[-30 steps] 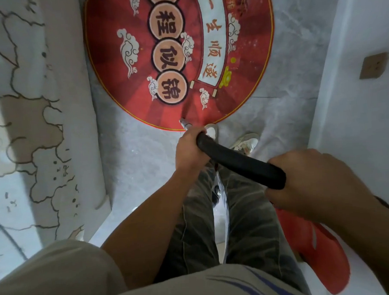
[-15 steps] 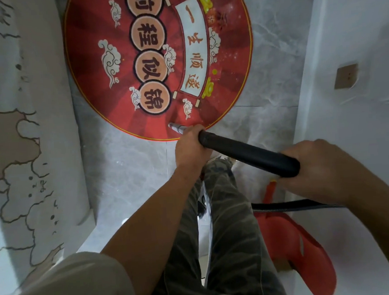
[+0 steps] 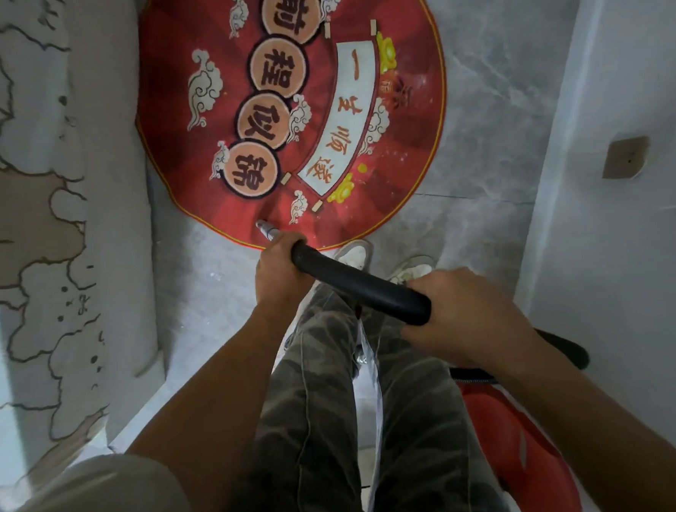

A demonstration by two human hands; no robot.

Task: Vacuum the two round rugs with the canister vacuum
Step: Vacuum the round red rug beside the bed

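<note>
My left grip [image 3: 276, 275] clenched wand [image 3: 360, 284] at far end, right grip [image 3: 463, 319] clenched near end: two holds for steering. Nozzle [image 3: 265, 228] sat at near edge of rug [image 3: 279, 101], probably starting pass. Canister [image 3: 514, 443] near right, out of path.

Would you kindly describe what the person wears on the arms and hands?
The left hand and right hand are bare: no gloves, rings or watch show. Both forearms are uncovered. A loose beige short sleeve covers the left upper arm; the right sleeve is out of view.
</note>
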